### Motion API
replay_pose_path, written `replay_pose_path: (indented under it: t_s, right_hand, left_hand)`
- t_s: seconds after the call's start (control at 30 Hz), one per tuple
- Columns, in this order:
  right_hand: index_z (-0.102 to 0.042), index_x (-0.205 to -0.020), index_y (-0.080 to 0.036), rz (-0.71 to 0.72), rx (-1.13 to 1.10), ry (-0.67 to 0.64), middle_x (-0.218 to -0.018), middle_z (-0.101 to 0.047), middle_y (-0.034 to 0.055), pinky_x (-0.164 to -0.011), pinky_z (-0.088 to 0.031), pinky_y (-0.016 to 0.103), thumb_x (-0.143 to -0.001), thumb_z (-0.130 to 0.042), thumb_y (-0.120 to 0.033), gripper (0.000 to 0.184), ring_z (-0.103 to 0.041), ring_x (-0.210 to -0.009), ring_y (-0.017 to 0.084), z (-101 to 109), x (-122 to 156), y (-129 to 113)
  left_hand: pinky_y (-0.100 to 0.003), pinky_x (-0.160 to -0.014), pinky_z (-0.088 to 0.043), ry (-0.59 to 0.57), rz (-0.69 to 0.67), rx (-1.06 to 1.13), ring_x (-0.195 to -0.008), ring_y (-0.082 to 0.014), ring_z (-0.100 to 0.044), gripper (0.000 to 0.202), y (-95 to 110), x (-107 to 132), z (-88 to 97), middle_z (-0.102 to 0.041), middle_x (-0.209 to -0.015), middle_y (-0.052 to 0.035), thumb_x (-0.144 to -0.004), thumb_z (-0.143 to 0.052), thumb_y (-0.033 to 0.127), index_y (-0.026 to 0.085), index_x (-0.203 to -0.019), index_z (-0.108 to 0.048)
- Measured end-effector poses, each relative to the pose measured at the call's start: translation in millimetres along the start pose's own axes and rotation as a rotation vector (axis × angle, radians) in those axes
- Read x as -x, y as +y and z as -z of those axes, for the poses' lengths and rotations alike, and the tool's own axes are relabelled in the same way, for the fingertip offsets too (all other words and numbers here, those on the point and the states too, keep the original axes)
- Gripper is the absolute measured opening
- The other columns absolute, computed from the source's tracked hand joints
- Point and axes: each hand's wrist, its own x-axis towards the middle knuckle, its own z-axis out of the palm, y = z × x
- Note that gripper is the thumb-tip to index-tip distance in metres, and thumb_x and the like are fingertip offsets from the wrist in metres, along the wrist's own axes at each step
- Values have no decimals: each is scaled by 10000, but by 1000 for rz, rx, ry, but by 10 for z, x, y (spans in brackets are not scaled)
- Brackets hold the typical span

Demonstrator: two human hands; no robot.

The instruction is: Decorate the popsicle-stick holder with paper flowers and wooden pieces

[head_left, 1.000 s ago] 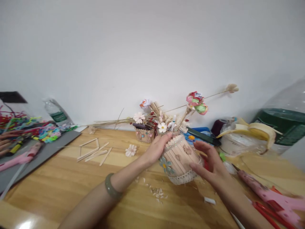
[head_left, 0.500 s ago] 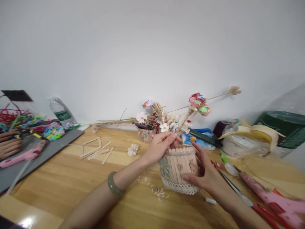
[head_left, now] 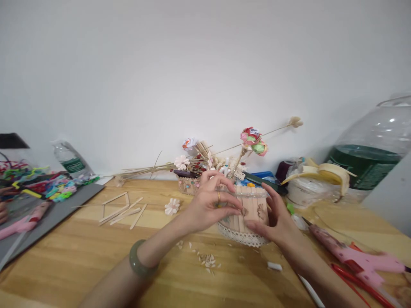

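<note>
A holder [head_left: 252,206] made of upright craft sticks has white lace around its base and a silvery band near the rim. It is tilted slightly in front of me. My right hand [head_left: 272,218] grips its right side, thumb across the front and fingers behind. My left hand [head_left: 212,199], with a ring on one finger, reaches across its left front. The thumb and a finger come together at a small brownish ornament [head_left: 244,211] on the sticks, while the index finger arches above. A brown flower ornament [head_left: 261,211] shows near my right thumb. The left hand largely hides a blue flower.
Pale chips [head_left: 208,260] and a white stub [head_left: 274,266] lie in front. A pink glue gun [head_left: 356,259] and red-handled scissors [head_left: 353,280] are at right. Loose craft sticks [head_left: 120,211] and a white flower [head_left: 172,206] lie left; dried flowers [head_left: 253,139] stand behind.
My left hand has moved from the holder's rim down to its front, onto the small ornament. The right hand keeps its grip. The view has shifted right.
</note>
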Motion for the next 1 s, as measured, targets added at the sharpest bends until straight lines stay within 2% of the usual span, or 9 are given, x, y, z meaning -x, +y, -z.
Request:
replay_pose_path:
  t_s: [0.17,0.3,0.5,0.57,0.63,0.73,0.83,0.9,1.0]
  right_hand:
    - [-211,-1315,-296,55,-12,0,-1366,-379,120,-958,-418,470,-575,-773,-425,938,-479,-1180,276,-10,3,15]
    - [-188,-1330,-298,83,42,-1,-1377,-375,115,-968,-416,456,-592,-765,-432,946,-464,-1199,270,-12,10,9]
    - [-186,-1324,-295,98,32,32,-1370,-362,112,-1002,-379,449,-593,-766,-425,942,-438,-1218,265,-5,-1,12]
    - [-175,-1330,-298,74,18,63,-1368,-354,115,-1004,-370,459,-580,-775,-425,969,-432,-1221,270,7,-13,11]
    - [-175,-1339,-300,39,27,105,-1374,-344,117,-1007,-360,472,-571,-780,-431,986,-417,-1230,279,25,-24,6]
    - [-182,-1351,-298,7,34,154,-1372,-354,120,-1002,-366,478,-570,-777,-451,994,-431,-1216,282,55,-38,-1]
    - [-174,-1360,-294,15,34,171,-1360,-376,121,-979,-399,455,-575,-770,-469,1001,-466,-1187,269,83,-55,9]
    - [-179,-1364,-288,28,46,193,-1378,-359,124,-969,-411,442,-571,-770,-472,1006,-462,-1191,268,101,-72,25]
    - [-216,-1362,-287,38,39,222,-1402,-341,128,-947,-426,451,-546,-787,-457,1010,-464,-1190,287,123,-97,48]
  left_hand:
    - [-427,-910,-325,-11,24,-58,-995,-220,-376,90,20,2,-7,-548,-916,-50,-738,-664,303,220,-729,-699]
    - [-428,-919,-295,-26,22,-126,-1013,-229,-346,141,36,9,-18,-522,-945,-51,-773,-626,323,209,-701,-667]
    - [-404,-891,-281,-72,3,-194,-968,-222,-329,140,101,37,-36,-462,-921,-62,-854,-513,283,181,-777,-571]
    - [-398,-890,-284,-81,40,-103,-963,-217,-332,126,123,40,-16,-448,-914,-57,-871,-477,279,188,-793,-519]
    - [-378,-876,-299,-52,110,88,-951,-204,-353,113,134,35,24,-444,-916,-50,-887,-433,272,200,-808,-470]
    - [-328,-804,-341,88,207,507,-852,-172,-406,121,122,10,105,-447,-860,-33,-890,-404,275,204,-793,-423]
    - [-312,-774,-367,195,274,840,-764,-155,-462,184,95,-32,179,-444,-712,-4,-879,-413,294,197,-723,-407]
    - [-311,-764,-388,232,343,944,-717,-148,-505,209,76,-60,204,-444,-628,15,-874,-431,295,194,-693,-411]
    - [-271,-673,-414,346,458,953,-594,-115,-503,202,31,-85,187,-435,-532,47,-844,-511,294,188,-683,-451]
